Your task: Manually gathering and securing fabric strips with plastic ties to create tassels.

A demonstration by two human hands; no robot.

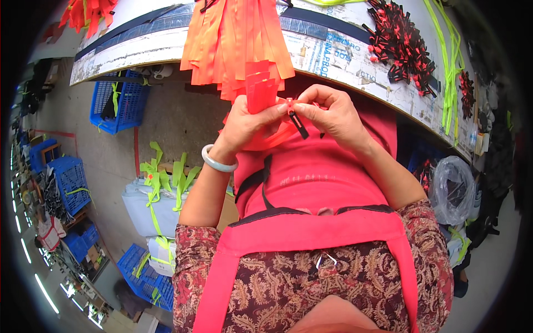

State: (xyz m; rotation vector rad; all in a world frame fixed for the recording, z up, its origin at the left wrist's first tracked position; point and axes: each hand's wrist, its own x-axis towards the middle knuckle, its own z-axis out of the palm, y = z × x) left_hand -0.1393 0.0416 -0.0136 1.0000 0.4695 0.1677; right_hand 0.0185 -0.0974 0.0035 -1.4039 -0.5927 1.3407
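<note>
My left hand (249, 123) is closed around a bunch of orange-red zipper strips (261, 89), whose cut ends stand up above the thumb. Between the fingertips of both hands is a small red zipper slider (290, 104) with a black pull (298, 125) hanging down. My right hand (334, 117) pinches the slider from the right side. Whether a strip end is inside the slider is too small to tell. Just beyond my hands, a thick bundle of orange zipper strips (236, 41) hangs over the table's near edge.
On the worn white table (327, 55) lie a heap of black-and-red zipper sliders (402, 47), a smaller heap (466, 91) and yellow-green cords (448, 72). Blue crates (119, 102) and wrapped stacks with yellow-green ties (139, 202) stand at left. A clear plastic bag (452, 188) hangs at right.
</note>
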